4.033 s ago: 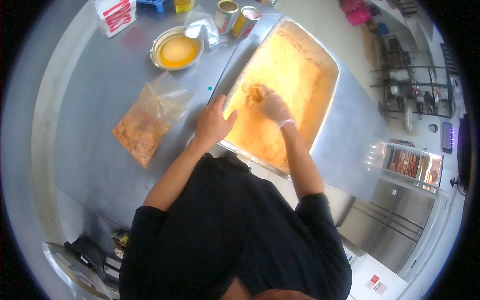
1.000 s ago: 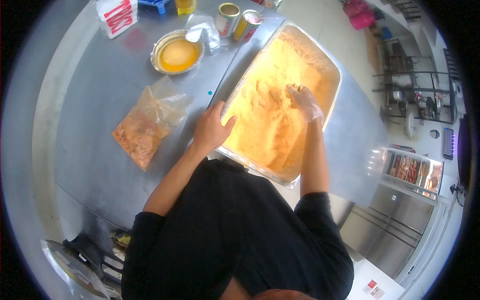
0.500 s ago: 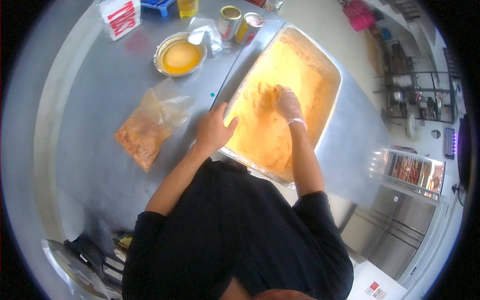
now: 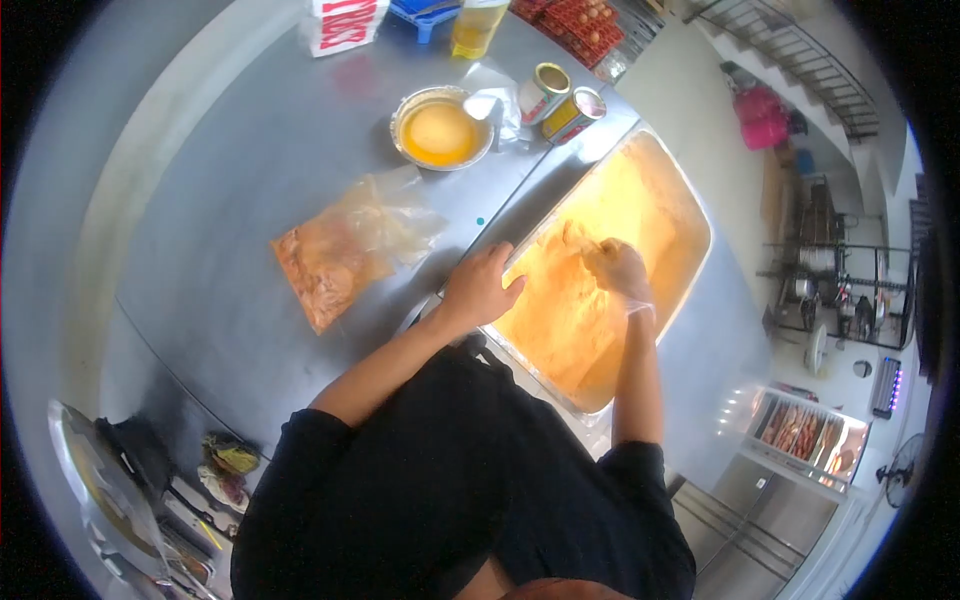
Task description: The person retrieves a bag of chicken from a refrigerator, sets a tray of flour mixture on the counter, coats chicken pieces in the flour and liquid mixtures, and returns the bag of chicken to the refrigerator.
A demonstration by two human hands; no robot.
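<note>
A large metal tray (image 4: 708,240) holds a layer of orange-yellow powder (image 4: 560,325). My left hand (image 4: 478,290) grips the tray's near left edge, thumb on the inner side and fingers along the rim. Over the middle of the powder is my right hand (image 4: 618,268), in a clear plastic glove. Its fingers are bent together at the powder, and whatever they hold is blurred. Beside them a powder-coated lump (image 4: 576,236) shows in the tray. Left of the tray lies a clear plastic bag (image 4: 330,265) with an orange-brown filling.
A foil-rimmed bowl of yellow liquid (image 4: 440,135) stands beyond the bag. Two opened cans (image 4: 545,92) are near the tray's far left corner. Further back are a red-lettered white package (image 4: 345,25), a blue plastic item (image 4: 425,15) and a container of yellow liquid (image 4: 478,28).
The camera view has shifted, so the table items appear further right and lower. My right hand has turned and moved within the powder; my left hand keeps hold of the tray edge.
</note>
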